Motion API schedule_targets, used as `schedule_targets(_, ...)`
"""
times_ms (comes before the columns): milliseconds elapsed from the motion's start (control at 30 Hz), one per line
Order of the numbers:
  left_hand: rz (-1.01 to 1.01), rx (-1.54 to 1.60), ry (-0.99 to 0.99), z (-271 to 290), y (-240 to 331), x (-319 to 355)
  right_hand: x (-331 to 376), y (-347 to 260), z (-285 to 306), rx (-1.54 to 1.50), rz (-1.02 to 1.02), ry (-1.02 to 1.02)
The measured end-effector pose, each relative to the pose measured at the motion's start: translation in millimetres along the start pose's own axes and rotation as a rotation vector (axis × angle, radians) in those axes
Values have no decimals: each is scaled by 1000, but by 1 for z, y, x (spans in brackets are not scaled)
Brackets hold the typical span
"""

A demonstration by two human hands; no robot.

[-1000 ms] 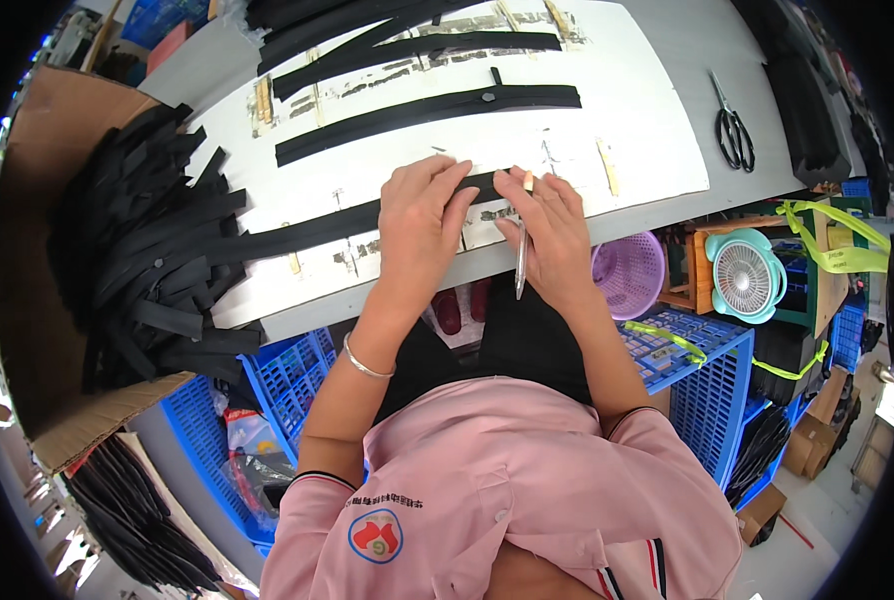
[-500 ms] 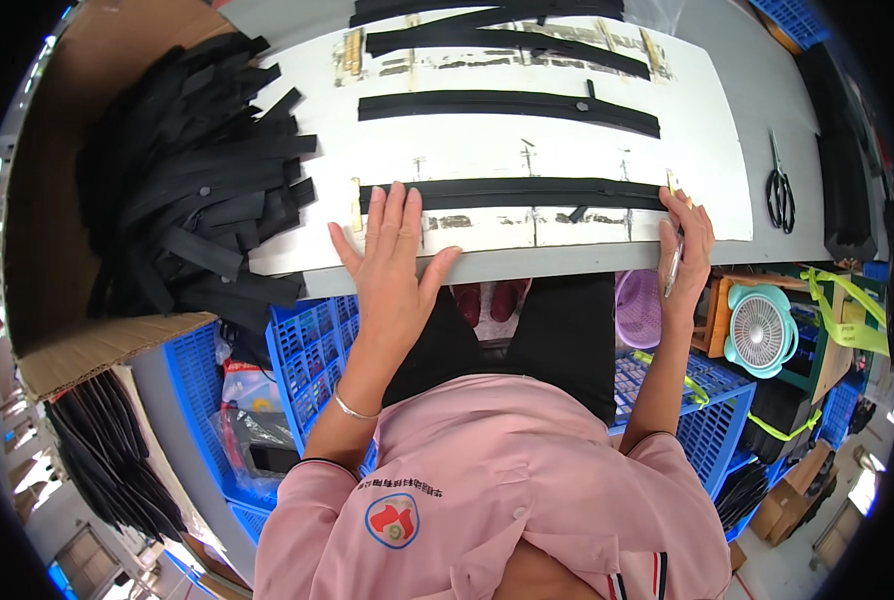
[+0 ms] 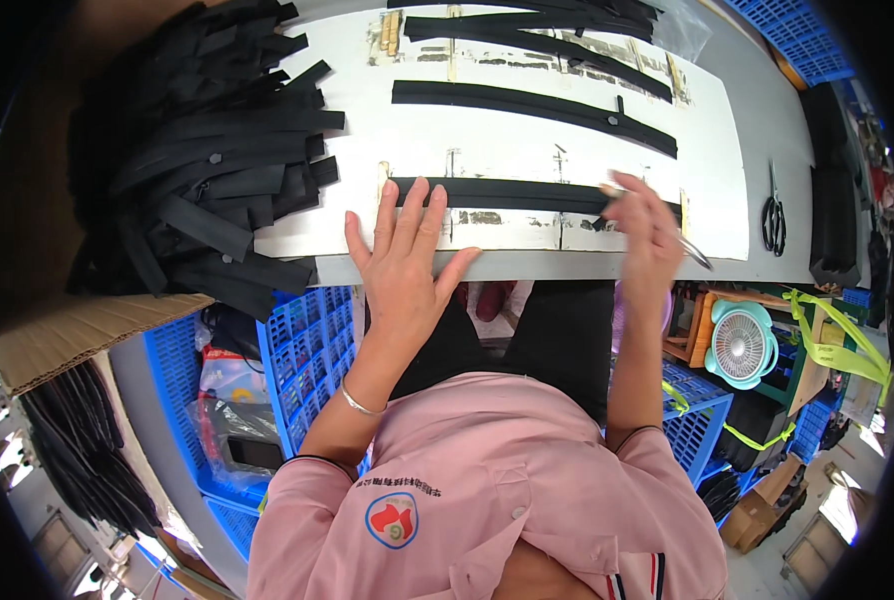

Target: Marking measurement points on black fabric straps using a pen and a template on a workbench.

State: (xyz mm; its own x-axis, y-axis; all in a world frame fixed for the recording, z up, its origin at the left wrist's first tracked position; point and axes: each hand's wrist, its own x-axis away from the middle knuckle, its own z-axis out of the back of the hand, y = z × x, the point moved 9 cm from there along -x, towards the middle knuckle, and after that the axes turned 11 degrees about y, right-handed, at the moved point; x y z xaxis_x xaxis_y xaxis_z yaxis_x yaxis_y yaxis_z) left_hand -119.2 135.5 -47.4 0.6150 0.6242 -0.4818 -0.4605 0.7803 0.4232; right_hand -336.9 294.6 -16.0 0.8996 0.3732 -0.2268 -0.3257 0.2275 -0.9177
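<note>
Hands, two. Left hand [image 3: 404,250]: fingers spread wide, laid across the left end of a long, narrow black fabric strip [image 3: 517,194]. Right hand [image 3: 652,235]: blurred, curled around a slender silver pen-like tool [image 3: 697,254], near the strip's right end; contact unclear. Strip: lengthwise on a white marked board [image 3: 507,150], near edge, atop the grey surface [image 3: 557,265]. Black-handled scissors [image 3: 773,220]: right of board.
</note>
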Motion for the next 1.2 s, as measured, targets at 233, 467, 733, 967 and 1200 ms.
schedule_targets(233,4,2,15,-1,1,-1,16,-24,-123,-121,59,-262)
schedule_targets(467,22,-2,16,1,-1,0,19,-24,-141,-34,129,-319)
schedule_targets(733,16,-3,13,1,-1,-1,22,-22,-144,30,218,-281)
schedule_targets(967,-3,9,31,1,0,0,23,-23,-140,-25,188,-399)
schedule_targets(1200,3,6,35,-2,0,0,28,-27,-142,-6,307,-418)
